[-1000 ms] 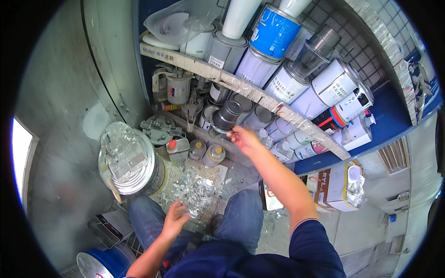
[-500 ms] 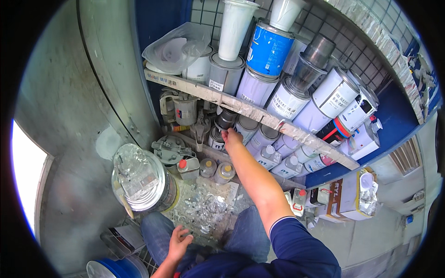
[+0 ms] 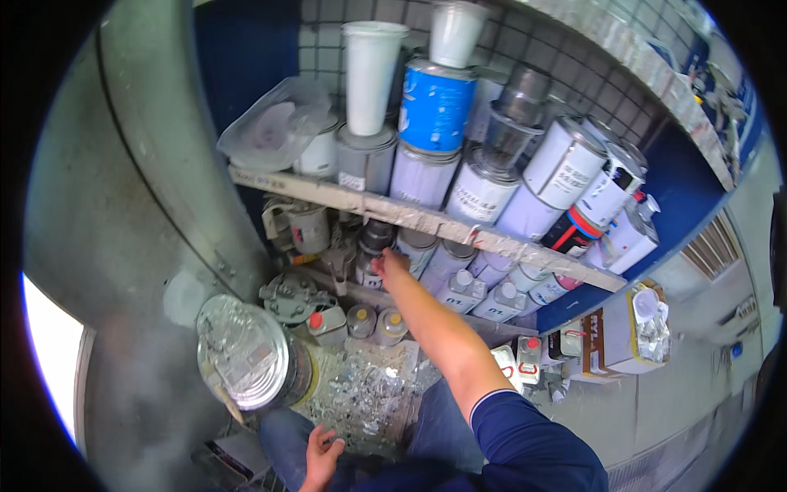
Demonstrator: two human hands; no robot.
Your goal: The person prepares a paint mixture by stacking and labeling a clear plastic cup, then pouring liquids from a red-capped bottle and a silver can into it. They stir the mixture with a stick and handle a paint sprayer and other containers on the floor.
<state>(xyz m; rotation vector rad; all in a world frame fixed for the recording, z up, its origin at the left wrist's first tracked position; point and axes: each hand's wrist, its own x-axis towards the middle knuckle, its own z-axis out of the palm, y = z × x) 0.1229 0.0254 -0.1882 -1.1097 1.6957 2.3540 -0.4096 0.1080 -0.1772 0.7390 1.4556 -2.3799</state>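
My right hand reaches into the lower shelf, its fingers closed at a small paint can. A dark cup-like container rests on top of that can. The fingertips meet where the cup and the can join, so which of them they grip is hidden. My left hand hovers low, near my left knee, with its fingers apart and nothing in them. Close to the right hand stand a paint can, a hanging spray gun and two clear bottles with yellow caps.
A large lidded drum stands to the left, beside a red-capped bottle. Above, the shelf edge carries several cans, a tall white cup stack and a blue can. Boxes sit at the right.
The view has shifted, so the shelf sits lower and further left. My right hand stays at the can and the dark cup. The left hand remains low, fingers apart.
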